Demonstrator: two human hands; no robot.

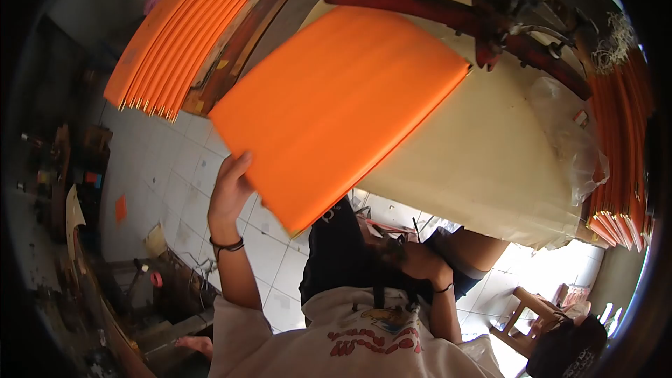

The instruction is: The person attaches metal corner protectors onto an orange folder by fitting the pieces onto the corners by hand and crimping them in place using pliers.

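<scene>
My left hand (231, 185) grips the near left edge of a large orange folder (336, 105), thumb on top and the other fingers underneath. The folder is tilted, with its far part over a cream sheet-covered table (476, 147). A gold-coloured tip shows at its near corner, and a dark one at its right corner. Low over my lap is my right hand (420, 262), close to my thigh and a dark, unclear shape. Its fingers are too shadowed to tell whether they hold anything.
Dark red metal machine bars (420, 5) cross above the folder's far edge. Stacked orange folders (182, 42) lie at the upper left, and more orange folders (619, 147) at the right beside a clear plastic bag (570, 133). A wooden stool (521, 315) stands lower right.
</scene>
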